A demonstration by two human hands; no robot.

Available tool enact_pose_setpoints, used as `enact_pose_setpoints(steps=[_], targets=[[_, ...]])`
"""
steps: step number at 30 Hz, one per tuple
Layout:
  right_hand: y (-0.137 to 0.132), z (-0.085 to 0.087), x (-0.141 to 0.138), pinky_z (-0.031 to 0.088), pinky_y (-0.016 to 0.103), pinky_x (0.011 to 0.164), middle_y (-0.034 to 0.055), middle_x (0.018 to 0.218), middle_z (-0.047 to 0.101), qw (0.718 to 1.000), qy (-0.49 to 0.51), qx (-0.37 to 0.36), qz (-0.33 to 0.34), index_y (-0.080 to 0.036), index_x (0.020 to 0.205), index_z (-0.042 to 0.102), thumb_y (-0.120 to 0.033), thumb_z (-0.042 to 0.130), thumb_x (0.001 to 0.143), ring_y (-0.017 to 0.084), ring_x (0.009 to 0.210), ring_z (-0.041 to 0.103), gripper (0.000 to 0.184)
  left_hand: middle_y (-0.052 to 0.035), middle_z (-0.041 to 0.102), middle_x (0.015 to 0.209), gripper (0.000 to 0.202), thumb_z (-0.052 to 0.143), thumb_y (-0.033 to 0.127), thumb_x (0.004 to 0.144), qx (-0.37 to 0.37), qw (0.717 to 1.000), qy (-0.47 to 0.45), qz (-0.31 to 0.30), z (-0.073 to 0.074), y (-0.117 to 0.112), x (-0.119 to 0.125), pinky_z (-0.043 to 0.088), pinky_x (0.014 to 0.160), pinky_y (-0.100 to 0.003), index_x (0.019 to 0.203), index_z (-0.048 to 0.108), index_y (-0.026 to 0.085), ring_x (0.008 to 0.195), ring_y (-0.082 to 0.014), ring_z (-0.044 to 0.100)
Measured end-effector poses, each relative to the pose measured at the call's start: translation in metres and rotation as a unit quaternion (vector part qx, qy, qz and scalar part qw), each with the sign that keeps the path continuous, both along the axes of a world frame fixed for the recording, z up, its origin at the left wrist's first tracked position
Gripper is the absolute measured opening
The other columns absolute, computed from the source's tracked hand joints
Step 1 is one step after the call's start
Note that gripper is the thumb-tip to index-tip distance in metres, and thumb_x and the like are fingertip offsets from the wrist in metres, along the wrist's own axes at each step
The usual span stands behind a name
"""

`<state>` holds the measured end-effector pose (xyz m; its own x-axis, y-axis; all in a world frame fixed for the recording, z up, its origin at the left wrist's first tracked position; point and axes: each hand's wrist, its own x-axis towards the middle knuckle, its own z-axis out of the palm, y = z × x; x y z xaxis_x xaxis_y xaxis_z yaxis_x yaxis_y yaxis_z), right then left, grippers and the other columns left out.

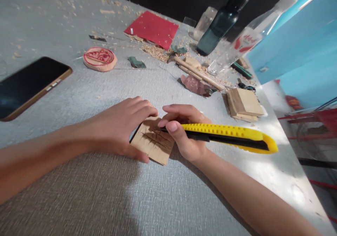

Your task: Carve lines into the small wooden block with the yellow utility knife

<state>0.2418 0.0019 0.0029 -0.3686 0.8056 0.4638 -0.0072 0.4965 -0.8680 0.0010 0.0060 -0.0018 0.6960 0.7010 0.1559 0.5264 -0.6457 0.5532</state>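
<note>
A small square wooden block (158, 143) lies on the grey table, its top face scored with dark crossing lines. My left hand (126, 125) grips it by the left side, thumb at the near edge and fingers at the far edge. In my right hand (186, 130) is a yellow and black utility knife (231, 134), held like a pen between thumb and fingers. Its tip points at the scored face near the far right part of the block. Whether the blade touches the wood is hidden by the fingers.
A phone (34, 85) lies left, near a round carved piece with red markings (100, 58). Beyond are red paper (154, 29), wood shavings (156, 53), wooden-handled tools (200, 73) and a dark bottle (221, 24). Stacked wooden blocks (244, 102) sit near the table's right edge, by a clear bottle (237, 52).
</note>
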Motion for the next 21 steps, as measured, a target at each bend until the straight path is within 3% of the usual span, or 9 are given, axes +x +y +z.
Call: enact_pose_setpoints(steps=[7,13,17,21], targets=[[-0.002,0.008,-0.003,0.067,0.033,0.072,-0.0017,0.083,0.084,0.996,-0.069,0.02,-0.051,-0.034,0.109,0.081,-0.036,0.076,0.1,0.019,0.076,0.081,0.011,-0.0084,0.066,0.128,0.092,0.078,0.089,0.071,0.005,1.0,-0.005,0.002,0.0,0.0,0.0,0.043,0.095,-0.044,0.133,0.057,0.024,0.112,-0.0321,0.059],[-0.01,0.013,-0.003,0.06,0.034,0.055,-0.003,0.077,0.082,0.994,-0.083,0.041,-0.063,-0.037,0.103,0.078,-0.031,0.074,0.1,0.019,0.062,0.075,0.008,-0.0078,0.066,0.128,0.09,0.079,0.088,0.071,0.01,1.0,-0.005,0.0,-0.001,0.0,-0.001,0.044,0.096,-0.045,0.132,0.057,0.025,0.111,-0.0311,0.059],[-0.013,0.007,-0.001,0.054,0.031,0.048,-0.0041,0.067,0.075,0.995,-0.052,0.028,-0.084,-0.032,0.1,0.077,-0.031,0.07,0.102,0.016,0.051,0.069,0.008,-0.0087,0.067,0.127,0.09,0.079,0.088,0.071,0.003,1.0,-0.005,0.0,0.001,0.0,0.002,0.044,0.096,-0.046,0.13,0.059,0.023,0.112,-0.032,0.06],[-0.007,-0.005,-0.003,0.044,0.025,0.041,-0.0065,0.06,0.063,0.994,0.058,-0.021,-0.094,-0.028,0.094,0.075,-0.035,0.068,0.104,0.011,0.042,0.059,0.014,-0.0106,0.066,0.126,0.094,0.077,0.092,0.069,-0.013,1.0,0.004,0.0,0.004,0.001,0.004,0.045,0.095,-0.046,0.13,0.06,0.021,0.111,-0.0327,0.06]])
